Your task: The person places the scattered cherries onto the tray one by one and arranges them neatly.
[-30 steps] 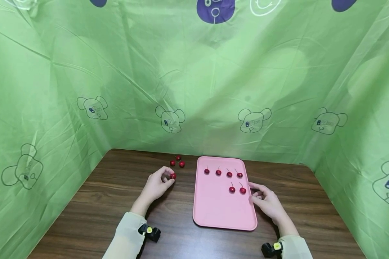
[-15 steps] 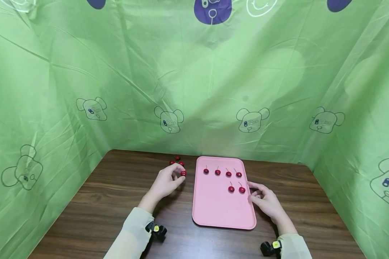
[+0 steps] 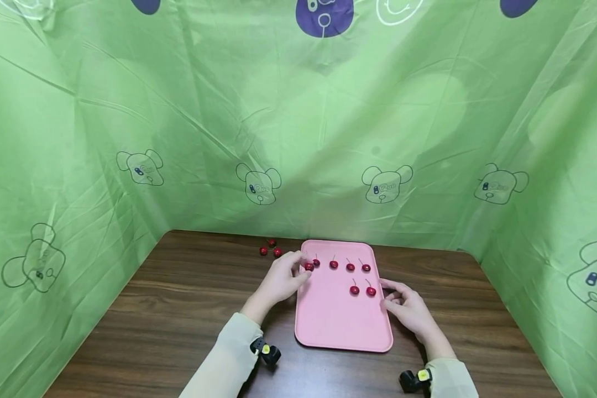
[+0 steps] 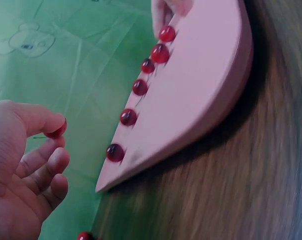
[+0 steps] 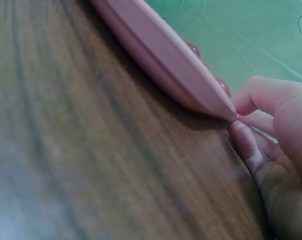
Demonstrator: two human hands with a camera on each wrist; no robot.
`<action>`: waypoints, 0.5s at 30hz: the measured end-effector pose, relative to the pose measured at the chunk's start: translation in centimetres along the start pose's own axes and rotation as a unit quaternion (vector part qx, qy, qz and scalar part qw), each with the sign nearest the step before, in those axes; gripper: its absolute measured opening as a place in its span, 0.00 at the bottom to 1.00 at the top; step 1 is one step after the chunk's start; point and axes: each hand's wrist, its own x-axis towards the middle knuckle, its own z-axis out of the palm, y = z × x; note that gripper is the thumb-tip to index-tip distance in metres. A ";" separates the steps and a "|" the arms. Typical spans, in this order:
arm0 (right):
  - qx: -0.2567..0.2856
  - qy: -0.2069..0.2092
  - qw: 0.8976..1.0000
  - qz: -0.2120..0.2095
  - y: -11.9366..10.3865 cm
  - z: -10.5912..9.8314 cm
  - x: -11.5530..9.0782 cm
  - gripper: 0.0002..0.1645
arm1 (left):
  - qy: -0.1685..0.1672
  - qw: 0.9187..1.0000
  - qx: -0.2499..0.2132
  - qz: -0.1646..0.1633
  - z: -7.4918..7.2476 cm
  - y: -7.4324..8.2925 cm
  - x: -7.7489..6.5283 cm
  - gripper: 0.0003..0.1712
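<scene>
My left hand [image 3: 281, 281] pinches a red cherry [image 4: 58, 131] between its thumb and index finger. It is held over the left edge of the pink tray [image 3: 338, 326], and the thin stem shows in the left wrist view. On the tray lie several cherries: a back row [image 3: 333, 265] with stems pointing away, and two more cherries [image 3: 354, 290] in front of that row's right part. My right hand [image 3: 409, 310] holds the tray's right rim, its thumb and fingers meeting at the edge in the right wrist view.
Three loose cherries [image 3: 277, 252] lie close together on the brown wooden table [image 3: 189, 309], left of the tray's far end. A green patterned cloth [image 3: 318, 132] hangs behind the table and along both sides.
My left hand has carried its cherry rightward from beside the loose cherries to over the tray's left edge. The right hand stays at the tray's right rim.
</scene>
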 end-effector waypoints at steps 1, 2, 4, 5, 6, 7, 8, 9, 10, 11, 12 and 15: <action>0.002 0.001 1.000 0.000 0.0 0.0 0.0 0.34 | -0.003 1.000 -0.004 -0.003 0.3 0.1 0.1 0.12; 0.004 0.000 1.000 -0.002 0.0 0.0 0.0 0.34 | -0.005 1.000 -0.009 -0.004 0.6 0.3 0.2 0.12; 0.010 0.000 1.000 -0.007 0.0 0.1 0.0 0.34 | -0.008 1.000 -0.022 -0.006 1.2 0.5 0.3 0.12; 0.013 0.000 1.000 -0.009 -0.1 0.1 0.0 0.34 | -0.009 1.000 -0.028 -0.007 1.5 0.6 0.4 0.12; 0.014 0.000 1.000 -0.012 -0.1 0.1 0.0 0.34 | -0.011 0.999 -0.033 -0.006 1.8 0.8 0.5 0.12; 0.015 -0.001 1.000 -0.013 -0.1 0.1 0.0 0.34 | -0.013 0.999 -0.037 -0.006 2.1 0.9 0.6 0.12; 0.015 -0.001 1.000 -0.013 -0.1 0.1 0.0 0.34 | -0.015 0.999 -0.041 -0.006 2.3 1.0 0.6 0.12; 0.011 -0.001 1.000 -0.015 -0.1 0.1 0.0 0.34 | -0.017 0.999 -0.041 -0.006 2.6 1.0 0.7 0.12; 0.009 0.000 1.000 -0.013 -0.1 0.1 0.0 0.34 | -0.020 0.999 -0.042 -0.008 2.9 1.1 0.7 0.12; 0.006 0.001 1.000 -0.011 -0.1 0.1 0.0 0.34 | -0.022 0.999 -0.041 -0.012 3.1 1.1 0.8 0.11; 0.003 0.002 1.000 -0.009 -0.1 0.1 0.1 0.34 | -0.024 0.999 -0.039 -0.016 3.4 1.2 0.8 0.11; -0.005 0.001 1.000 -0.004 0.0 0.0 0.1 0.34 | -0.032 0.998 -0.038 -0.029 4.2 1.3 0.9 0.11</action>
